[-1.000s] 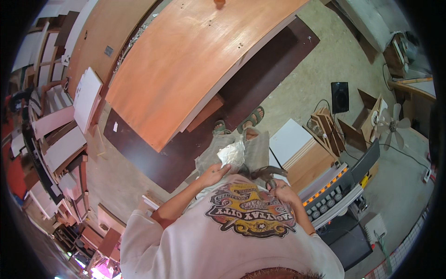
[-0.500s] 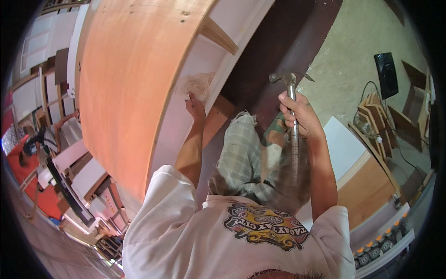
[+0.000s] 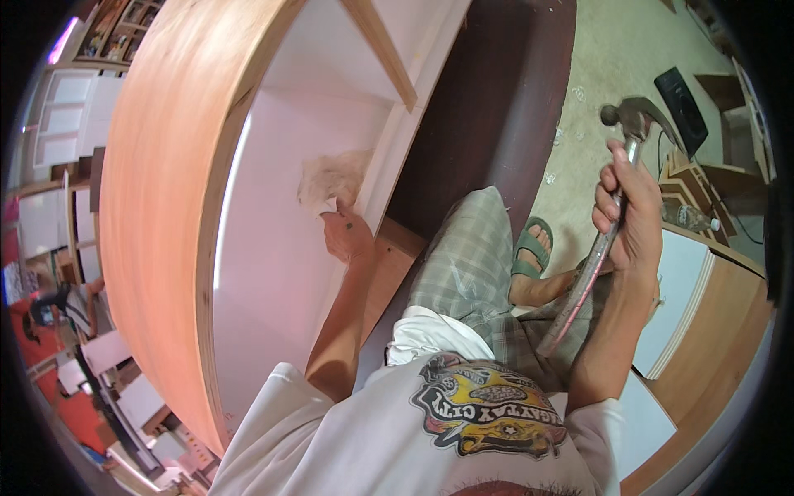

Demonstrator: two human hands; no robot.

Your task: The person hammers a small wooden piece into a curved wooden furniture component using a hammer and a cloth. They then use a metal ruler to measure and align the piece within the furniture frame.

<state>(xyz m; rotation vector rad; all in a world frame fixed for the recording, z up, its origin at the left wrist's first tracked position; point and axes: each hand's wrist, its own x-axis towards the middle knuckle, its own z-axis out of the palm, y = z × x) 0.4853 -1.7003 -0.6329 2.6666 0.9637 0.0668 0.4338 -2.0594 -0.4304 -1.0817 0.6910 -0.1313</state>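
Note:
My right hand (image 3: 633, 211) is wrapped around the handle of a claw hammer (image 3: 635, 117), gripping it not far below the metal head. The hammer is raised at the right, its head up and its handle slanting down toward my lap. Inside a large wooden cabinet (image 3: 157, 207), my left hand (image 3: 347, 234) has its fingers pinched against the pale inner panel (image 3: 273, 182). Something small and whitish shows at the fingertips, too small to name. Just beyond those fingers, a rough brownish patch (image 3: 331, 175) marks the panel beside a pale rail (image 3: 403, 157).
A wooden crosspiece (image 3: 382, 54) spans the cabinet's far part. Beside my knee lies a dark brown surface (image 3: 480, 107). Boards (image 3: 719, 322), a clear bottle (image 3: 691, 217) and a black box-shaped device (image 3: 682, 112) are at the right. Stacked panels stand at the far left.
My right hand has carried the hammer rightward and up. The view has shifted, showing more of the cabinet's inside. My left hand remains by the rough patch.

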